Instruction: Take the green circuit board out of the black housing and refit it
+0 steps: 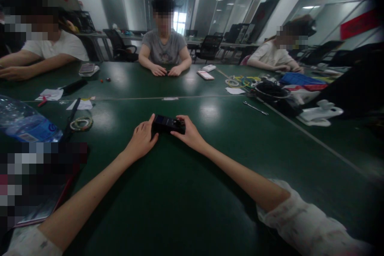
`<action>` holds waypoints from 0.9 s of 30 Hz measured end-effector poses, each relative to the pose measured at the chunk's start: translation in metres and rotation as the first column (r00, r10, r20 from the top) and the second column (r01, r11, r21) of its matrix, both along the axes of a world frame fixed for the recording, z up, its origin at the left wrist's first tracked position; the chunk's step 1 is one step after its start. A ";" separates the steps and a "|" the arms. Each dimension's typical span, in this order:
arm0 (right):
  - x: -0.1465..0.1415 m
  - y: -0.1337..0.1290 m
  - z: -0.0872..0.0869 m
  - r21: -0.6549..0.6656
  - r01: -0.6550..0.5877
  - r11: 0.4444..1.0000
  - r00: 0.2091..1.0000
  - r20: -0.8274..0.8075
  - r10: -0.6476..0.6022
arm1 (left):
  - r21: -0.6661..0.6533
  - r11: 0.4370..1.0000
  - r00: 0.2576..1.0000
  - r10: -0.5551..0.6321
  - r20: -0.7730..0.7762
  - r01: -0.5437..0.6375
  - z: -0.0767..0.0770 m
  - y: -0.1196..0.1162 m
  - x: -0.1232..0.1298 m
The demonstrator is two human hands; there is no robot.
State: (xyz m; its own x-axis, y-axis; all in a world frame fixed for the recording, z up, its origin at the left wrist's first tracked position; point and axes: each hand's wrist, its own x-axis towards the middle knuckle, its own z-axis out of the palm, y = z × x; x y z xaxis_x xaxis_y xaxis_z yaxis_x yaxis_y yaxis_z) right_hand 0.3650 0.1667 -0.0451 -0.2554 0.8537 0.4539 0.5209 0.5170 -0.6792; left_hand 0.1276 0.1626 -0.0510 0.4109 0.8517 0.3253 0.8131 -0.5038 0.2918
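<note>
A small black electronic device with a little screen point(166, 123) lies sideways between my two hands, low over the green table. My left hand point(144, 134) grips its left end, thumb on the near side and fingers along the far side. At the opposite end, my right hand point(189, 131) pinches the device between thumb and fingers, close to some small raised parts on top. Those parts are too small to make out. Whether the device rests on the table or is slightly lifted, I cannot tell.
Around the green table point(180, 192) sit several people. To my left are a large water bottle point(27, 122) and a coiled bracelet-like loop point(81, 123). A wrench point(255, 108), tangled cables point(243, 81) and a white plastic piece point(320, 113) lie to the right.
</note>
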 end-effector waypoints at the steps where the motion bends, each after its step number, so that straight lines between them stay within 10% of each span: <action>1: 0.000 0.000 0.000 -0.006 -0.002 1.000 1.000 -0.007 0.002 | -0.002 1.000 1.000 -0.002 0.002 0.002 0.000 0.000 0.000; 27: 0.002 -0.003 0.007 -0.042 -0.029 0.999 1.000 -0.012 0.028 | -0.014 1.000 1.000 -0.002 0.009 0.002 0.000 0.000 0.000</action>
